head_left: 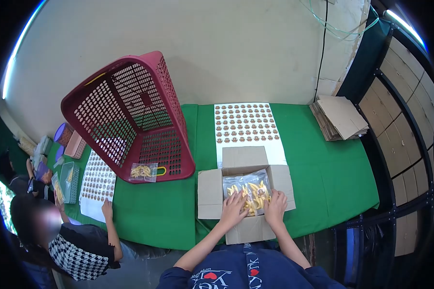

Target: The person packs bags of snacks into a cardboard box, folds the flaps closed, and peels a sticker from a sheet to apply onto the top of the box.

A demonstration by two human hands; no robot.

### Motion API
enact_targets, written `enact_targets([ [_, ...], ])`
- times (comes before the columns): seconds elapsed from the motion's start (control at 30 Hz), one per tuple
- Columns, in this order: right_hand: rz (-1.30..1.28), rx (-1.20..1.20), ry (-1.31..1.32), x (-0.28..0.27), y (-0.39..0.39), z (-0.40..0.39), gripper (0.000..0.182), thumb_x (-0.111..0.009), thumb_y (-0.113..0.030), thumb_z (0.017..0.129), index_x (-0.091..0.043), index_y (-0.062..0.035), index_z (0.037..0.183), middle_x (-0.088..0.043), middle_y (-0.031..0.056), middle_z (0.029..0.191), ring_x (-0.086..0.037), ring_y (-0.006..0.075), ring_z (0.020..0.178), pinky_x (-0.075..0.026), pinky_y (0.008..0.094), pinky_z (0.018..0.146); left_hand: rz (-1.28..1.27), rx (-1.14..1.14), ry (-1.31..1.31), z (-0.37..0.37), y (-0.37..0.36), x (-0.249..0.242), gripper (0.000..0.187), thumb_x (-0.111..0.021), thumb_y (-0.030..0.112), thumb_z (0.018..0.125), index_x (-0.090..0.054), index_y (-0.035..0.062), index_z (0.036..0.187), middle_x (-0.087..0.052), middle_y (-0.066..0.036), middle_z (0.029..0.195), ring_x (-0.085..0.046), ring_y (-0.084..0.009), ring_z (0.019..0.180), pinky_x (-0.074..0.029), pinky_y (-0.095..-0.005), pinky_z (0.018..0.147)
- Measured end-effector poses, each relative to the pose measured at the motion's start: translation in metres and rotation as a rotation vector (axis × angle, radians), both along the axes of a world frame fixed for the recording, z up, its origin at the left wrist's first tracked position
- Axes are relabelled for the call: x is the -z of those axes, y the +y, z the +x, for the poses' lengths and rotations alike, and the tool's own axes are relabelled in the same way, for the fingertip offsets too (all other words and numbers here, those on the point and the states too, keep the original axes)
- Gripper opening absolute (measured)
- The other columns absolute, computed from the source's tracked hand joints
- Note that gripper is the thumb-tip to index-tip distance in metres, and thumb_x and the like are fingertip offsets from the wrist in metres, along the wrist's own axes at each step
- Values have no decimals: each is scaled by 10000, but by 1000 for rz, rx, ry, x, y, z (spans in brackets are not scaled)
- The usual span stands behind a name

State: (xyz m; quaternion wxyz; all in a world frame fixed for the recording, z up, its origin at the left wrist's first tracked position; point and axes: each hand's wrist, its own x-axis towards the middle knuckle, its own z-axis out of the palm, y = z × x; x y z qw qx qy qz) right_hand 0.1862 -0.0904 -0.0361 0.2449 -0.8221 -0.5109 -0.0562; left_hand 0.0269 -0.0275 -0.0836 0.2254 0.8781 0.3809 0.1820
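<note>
Directly in front of me a cardboard box (242, 158) stands with its flaps folded outward. Inside it lies a clear plastic bag (247, 185) of yellow, finger-shaped snack pieces. My left hand (234, 210) rests on the near left part of the bag, fingers stretched out. At the bag's right side, by the box's right wall, is my right hand (276, 207), its fingers extended downward over the bag's edge. A sheet of round printed stickers (248, 124) lies just beyond the box.
A large maroon plastic basket (152, 96) lies on its side, holding a small snack bag (143, 171). Flattened cardboard (341, 116) is stacked at the back right. To the left a person (82, 250) sits by another sticker sheet (97, 180). Metal shelving (395, 115) with boxes borders the right.
</note>
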Motion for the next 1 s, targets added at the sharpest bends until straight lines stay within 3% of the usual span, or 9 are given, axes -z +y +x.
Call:
enact_targets([
  [0.2, -246, -205, 235, 22, 2, 1, 335, -593, -98, 751, -512, -30, 1068, -488, 158, 986, -497, 307, 920, -363, 440, 818, 28, -17, 31, 2, -1, -1, 517, -549, 342, 806, -456, 124, 1266, -328, -100, 1387, -260, -275, 1295, -223, -432, 1005],
  [0.3, -309, -161, 219, 21, 2, -4, 352, -579, -75, 750, -502, -30, 1090, -486, 169, 993, -495, 318, 935, -369, 439, 835, 30, -1, 17, 1, -1, -4, 516, -555, 332, 804, -455, 104, 1256, -321, -107, 1389, -267, -282, 1291, -233, -443, 1003],
  [0.4, 69, -214, 306, 10, -1, 11, 379, -567, -68, 747, -484, -10, 1111, -500, 179, 976, -496, 344, 951, -377, 428, 853, -34, -13, -139, -3, -2, -10, 514, -579, 244, 801, -429, 85, 1267, -328, -145, 1365, -304, -313, 1263, -256, -441, 1008],
  [0.5, 170, -28, 172, 9, -6, 41, 389, -565, -84, 761, -467, 10, 1126, -509, 195, 981, -501, 360, 939, -389, 413, 859, -175, -18, -381, -13, -1, -15, 480, -595, 151, 783, -443, 42, 1224, -372, -175, 1301, -351, -330, 1220, -291, -410, 1000],
  [0.6, 127, 86, 407, 68, -19, 101, 416, -586, -127, 794, -450, 20, 1159, -537, 168, 970, -526, 289, 904, -414, 383, 815, -132, -122, -360, -32, 0, -21, 435, -592, 99, 771, -460, 20, 1177, -403, -176, 1241, -385, -337, 1182, -310, -392, 995],
  [0.7, 68, 160, 1065, 72, -34, 120, 433, -603, -164, 816, -455, 31, 1173, -569, 109, 940, -533, 195, 884, -425, 319, 783, 1, -301, -355, -53, 5, -19, 409, -571, 131, 785, -458, -6, 1155, -403, -188, 1229, -388, -352, 1155, -305, -415, 982],
  [0.8, 19, 104, 1024, 64, -42, 125, 414, -597, -156, 831, -470, 40, 1173, -580, 62, 944, -523, 129, 898, -412, 258, 784, 70, -463, -323, -77, 13, -6, 434, -570, 129, 786, -429, -9, 1173, -412, -191, 1208, -385, -354, 1139, -300, -413, 979],
  [0.9, 141, 18, 1204, 19, -44, 117, 374, -578, -131, 840, -487, 36, 1163, -576, 56, 994, -527, 117, 912, -402, 240, 820, 84, -574, -350, -91, 26, 1, 467, -575, 135, 786, -402, -10, 1195, -412, -189, 1197, -382, -354, 1124, -295, -415, 977],
  [1.0, 205, -169, 1307, -12, -38, 99, 368, -566, -117, 847, -485, 21, 1178, -576, 54, 1032, -526, 112, 932, -396, 250, 854, 73, -542, -381, -86, 50, -10, 466, -581, 145, 787, -408, -13, 1190, -420, -200, 1198, -375, -357, 1147, -291, -419, 981],
])
